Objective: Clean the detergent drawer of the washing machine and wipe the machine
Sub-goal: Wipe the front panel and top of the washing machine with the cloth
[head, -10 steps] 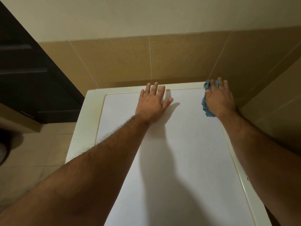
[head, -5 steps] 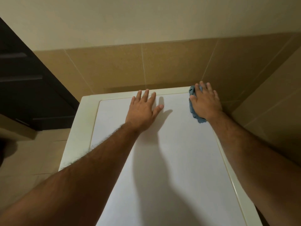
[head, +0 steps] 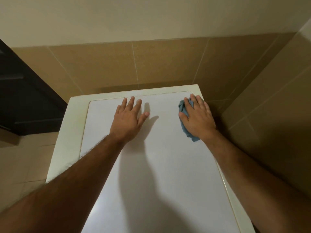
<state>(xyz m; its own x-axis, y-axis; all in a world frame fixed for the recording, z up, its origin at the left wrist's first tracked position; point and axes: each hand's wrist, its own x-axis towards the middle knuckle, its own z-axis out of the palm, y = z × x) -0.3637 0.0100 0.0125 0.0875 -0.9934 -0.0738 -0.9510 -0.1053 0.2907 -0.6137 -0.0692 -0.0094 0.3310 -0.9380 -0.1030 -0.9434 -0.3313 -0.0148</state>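
**Wiping the far right corner of the lid**

Washing machine top (head: 161,174) nearest, white and bare. Farther up, left hand (head: 128,119) flat, fingers spread, unmoved. Right hand (head: 197,118) pressing blue cloth (head: 186,125), back near the corner after a short leftward stroke. Drawer unseen.

Tan wall tiles (head: 104,68) with pale grout lines are covering the lower wall, running into a corner at the right, while plain cream paint (head: 151,17) is filling the wall above. A dark cabinet (head: 25,98) is standing at left over a beige tiled floor (head: 25,162).
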